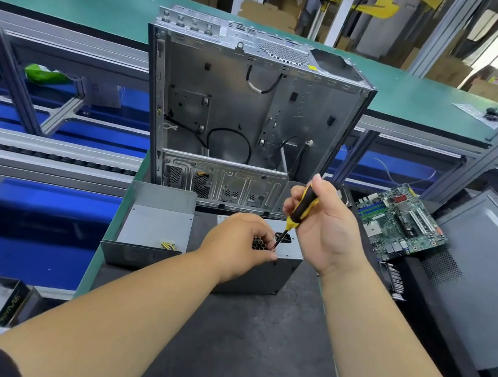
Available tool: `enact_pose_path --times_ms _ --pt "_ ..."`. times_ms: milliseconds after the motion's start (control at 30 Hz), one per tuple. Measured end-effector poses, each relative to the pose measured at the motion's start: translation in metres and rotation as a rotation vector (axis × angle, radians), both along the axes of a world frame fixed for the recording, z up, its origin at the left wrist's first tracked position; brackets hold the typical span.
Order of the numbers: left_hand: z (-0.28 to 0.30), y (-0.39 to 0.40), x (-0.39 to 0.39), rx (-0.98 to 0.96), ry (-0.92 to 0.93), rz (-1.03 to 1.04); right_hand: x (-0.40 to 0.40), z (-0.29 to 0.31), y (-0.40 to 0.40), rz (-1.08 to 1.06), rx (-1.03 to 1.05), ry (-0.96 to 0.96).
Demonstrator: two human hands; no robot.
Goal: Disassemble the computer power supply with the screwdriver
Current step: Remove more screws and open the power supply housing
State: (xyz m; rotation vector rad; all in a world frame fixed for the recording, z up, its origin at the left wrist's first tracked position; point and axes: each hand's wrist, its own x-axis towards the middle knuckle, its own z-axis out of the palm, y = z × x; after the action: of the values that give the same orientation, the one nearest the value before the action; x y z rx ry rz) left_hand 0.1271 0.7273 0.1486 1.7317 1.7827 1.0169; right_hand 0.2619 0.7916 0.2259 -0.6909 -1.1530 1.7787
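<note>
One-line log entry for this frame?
left hand steadies power supply | right hand grips screwdriver | tip at top face

yellow/blk screwdriver (299,211), grey PSU (263,275), green mobo (400,222), blk mat (249,344)

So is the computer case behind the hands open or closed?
Open. The computer case stands upright with its near side panel off, showing bare metal walls and loose cables inside.

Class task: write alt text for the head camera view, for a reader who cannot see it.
A right hand holds a yellow-and-black screwdriver tip-down on a grey power supply, which the left hand steadies. An empty computer case stands behind.
</note>
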Motion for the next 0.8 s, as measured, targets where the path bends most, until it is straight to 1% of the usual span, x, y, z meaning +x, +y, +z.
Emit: enact_pose_path --times_ms 67,167,300,667,800 --pt "0.0 0.0 0.0 0.001 0.0 -0.005 0.003 0.002 0.002 0.016 0.002 -0.005" --pt "0.0 0.0 0.0 -0.001 0.015 -0.002 0.005 0.006 0.004 0.047 0.047 -0.079" --pt "0.0 0.0 0.0 0.005 0.031 0.001 -0.003 0.004 0.0 0.093 0.041 -0.055" --pt "0.001 -0.001 0.0 -0.009 0.036 0.005 -0.005 0.005 -0.001 0.01 0.052 -0.052" --pt "0.001 0.0 0.0 -0.006 0.031 0.007 0.001 0.008 0.001 -0.005 0.093 -0.119"
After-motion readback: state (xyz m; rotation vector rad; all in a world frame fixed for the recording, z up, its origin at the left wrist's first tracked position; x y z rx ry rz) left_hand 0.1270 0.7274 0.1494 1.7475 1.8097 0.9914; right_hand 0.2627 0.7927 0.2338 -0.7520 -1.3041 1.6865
